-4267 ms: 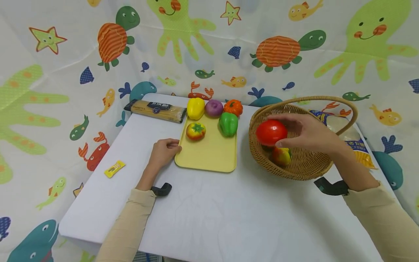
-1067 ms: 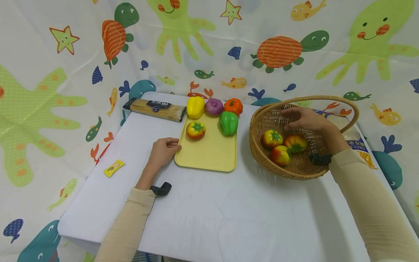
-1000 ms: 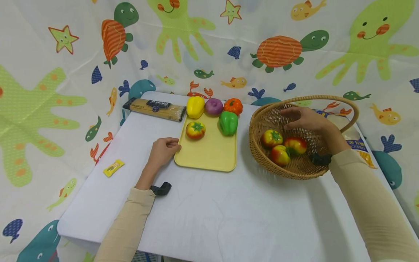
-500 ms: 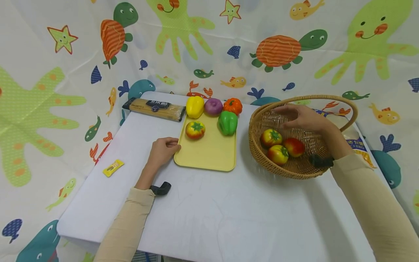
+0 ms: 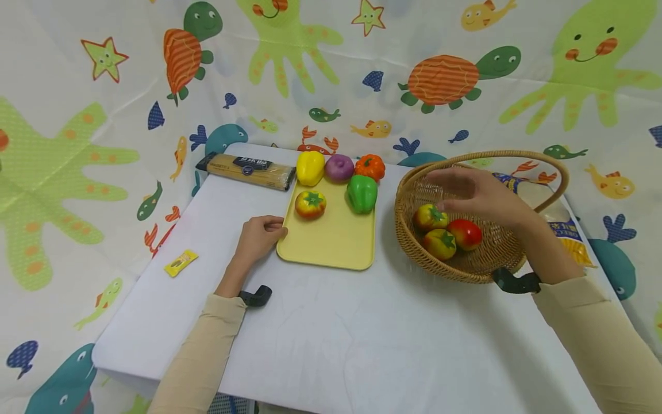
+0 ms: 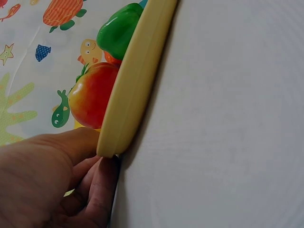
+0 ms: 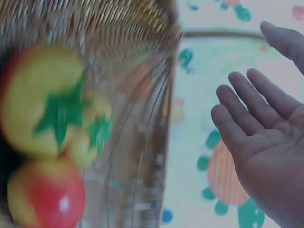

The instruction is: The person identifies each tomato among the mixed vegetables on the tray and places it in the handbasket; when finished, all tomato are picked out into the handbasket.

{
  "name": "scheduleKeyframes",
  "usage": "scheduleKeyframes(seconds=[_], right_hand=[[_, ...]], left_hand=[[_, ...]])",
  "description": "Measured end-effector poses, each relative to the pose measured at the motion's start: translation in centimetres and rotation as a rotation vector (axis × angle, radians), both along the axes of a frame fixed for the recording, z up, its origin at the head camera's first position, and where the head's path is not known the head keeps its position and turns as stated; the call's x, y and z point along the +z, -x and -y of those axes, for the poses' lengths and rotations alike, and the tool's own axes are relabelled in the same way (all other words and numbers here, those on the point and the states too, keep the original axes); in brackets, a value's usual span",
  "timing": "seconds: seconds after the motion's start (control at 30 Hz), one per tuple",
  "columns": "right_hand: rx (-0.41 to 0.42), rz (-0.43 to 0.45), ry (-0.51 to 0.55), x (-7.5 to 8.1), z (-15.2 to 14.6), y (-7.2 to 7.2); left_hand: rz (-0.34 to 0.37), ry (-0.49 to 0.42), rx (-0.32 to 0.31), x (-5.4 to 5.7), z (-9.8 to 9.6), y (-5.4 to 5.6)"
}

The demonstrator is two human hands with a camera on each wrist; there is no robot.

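My left hand (image 5: 258, 238) pinches the left edge of the yellow tray (image 5: 326, 247); in the left wrist view the thumb lies at the rim with fingers beneath. A red-and-yellow toy tomato (image 5: 310, 205) sits on the tray, with a green bell pepper (image 5: 362, 194) at its right side. Over the wicker basket (image 5: 414, 253) my right hand (image 5: 483, 192) hovers, holding nothing; the right wrist view shows its fingers extended. Inside the basket lie three toy tomatoes: one at the back (image 5: 429, 218), one in front (image 5: 439, 245) and one red side up (image 5: 465, 234).
A yellow pepper (image 5: 310, 168), a purple onion (image 5: 339, 168) and an orange pumpkin (image 5: 370, 167) line the tray's far end. A spaghetti pack (image 5: 248, 171) lies behind left, a small yellow packet (image 5: 181, 263) nearer. The basket's handle (image 5: 561, 178) arches beside another bag (image 5: 566, 230).
The right hand has let go of a red tomato into the basket, where one tomato rolled and settled red side up. The hand has since shifted a little leftward. The left hand stays put.
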State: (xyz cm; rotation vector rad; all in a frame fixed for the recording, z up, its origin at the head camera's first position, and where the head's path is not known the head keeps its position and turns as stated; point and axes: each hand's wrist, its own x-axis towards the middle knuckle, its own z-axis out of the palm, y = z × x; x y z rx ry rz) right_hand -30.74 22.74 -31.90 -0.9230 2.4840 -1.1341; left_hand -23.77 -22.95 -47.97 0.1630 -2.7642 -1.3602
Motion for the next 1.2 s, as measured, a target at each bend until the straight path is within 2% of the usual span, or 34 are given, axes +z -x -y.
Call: scheduleKeyframes(seconds=[0.17,0.4,0.63,1.2], right_hand=[[-0.005,0.062,0.100,0.2,2.0,-2.3],[-0.042,0.073,0.133,-0.3,4.0,-4.4],[-0.085,0.049,0.091,-0.2,4.8,-5.0],[-0.147,0.052,0.052,0.5,5.7,-6.6]], left_hand=[[-0.001,0.002,0.002,0.0,-0.1,0.1],[0.010,-0.009,0.001,0.1,-0.4,0.2],[0.013,0.000,0.007,0.2,-0.4,0.1],[0.011,0.004,0.011,0.1,-0.1,0.0]])
